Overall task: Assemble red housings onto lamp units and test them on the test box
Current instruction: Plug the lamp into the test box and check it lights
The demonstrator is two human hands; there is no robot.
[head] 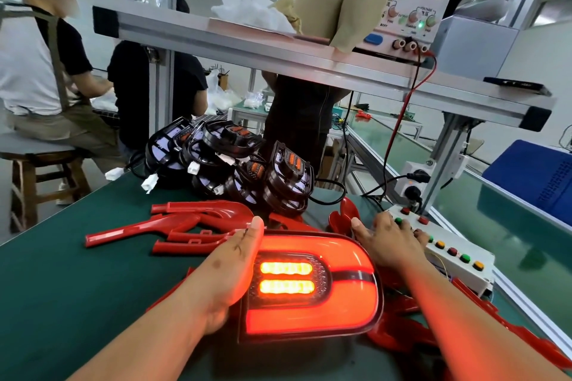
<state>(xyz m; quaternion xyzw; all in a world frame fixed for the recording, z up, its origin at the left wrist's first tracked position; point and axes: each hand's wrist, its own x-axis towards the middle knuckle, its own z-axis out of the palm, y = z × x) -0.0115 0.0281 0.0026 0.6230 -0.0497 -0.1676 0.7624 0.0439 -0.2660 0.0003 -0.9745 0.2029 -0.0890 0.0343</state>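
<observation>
Lamp unit [312,288] crosswise, round end right; left hand [232,269] gripping; right hand [390,241] splayed on test box [458,275].

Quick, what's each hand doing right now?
Left hand: holds the lit lamp unit by its left edge.
Right hand: open, fingers spread on the test box buttons.

Your left grip [232,266] covers the lamp unit's [312,312] left end. Your right grip [387,241] hides part of the test box [458,272]. Red housings [526,345] run off the lower right edge.
</observation>
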